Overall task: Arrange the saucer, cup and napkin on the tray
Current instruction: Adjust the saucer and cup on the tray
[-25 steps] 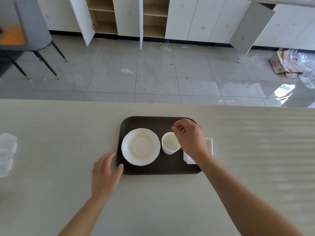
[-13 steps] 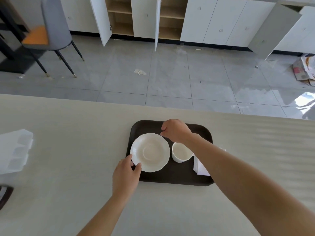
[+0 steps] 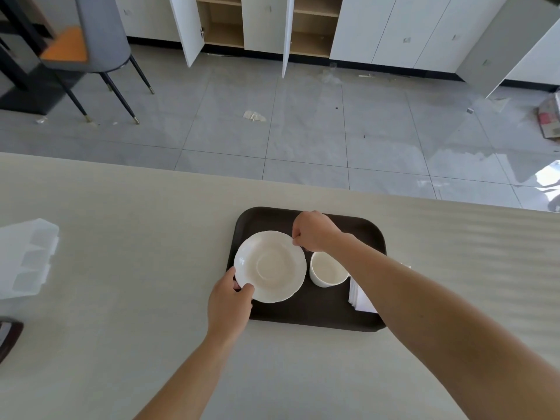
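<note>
A dark brown tray (image 3: 318,316) lies on the pale counter. On its left half sits a white scalloped saucer (image 3: 269,266). My left hand (image 3: 230,301) pinches the saucer's near left rim. My right hand (image 3: 315,231) pinches its far right rim. A white cup (image 3: 327,272) stands upright just right of the saucer, partly under my right forearm. A folded white napkin (image 3: 360,298) lies at the tray's right side, mostly hidden by that forearm.
A translucent plastic container (image 3: 25,259) sits at the counter's left edge, with a dark object (image 3: 9,334) below it. Beyond the counter's far edge are the tiled floor, a grey chair (image 3: 97,47) and open white cabinets (image 3: 272,25).
My left hand slid from the counter onto the saucer's near rim. My right hand left the cup and closed on the saucer's far rim. The view shifted left.
</note>
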